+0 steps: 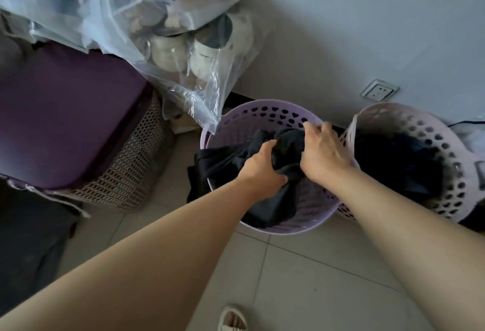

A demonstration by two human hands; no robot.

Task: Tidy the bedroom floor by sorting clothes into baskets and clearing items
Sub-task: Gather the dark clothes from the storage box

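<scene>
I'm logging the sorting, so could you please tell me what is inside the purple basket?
The purple basket holds a black garment, gripped by the left hand and right hand; part hangs over the left rim. Anything beneath is covered.

Home interior, looks like a bedroom corner. Tiled floor (301, 278), plain wall with a low socket (378, 91). Two perforated lilac laundry baskets (262, 118) (446, 147) holding dark clothes, clear plastic bag (157, 28) of soft items atop a purple-topped woven hamper (131, 162). Slipper (232, 320) on one foot.
</scene>
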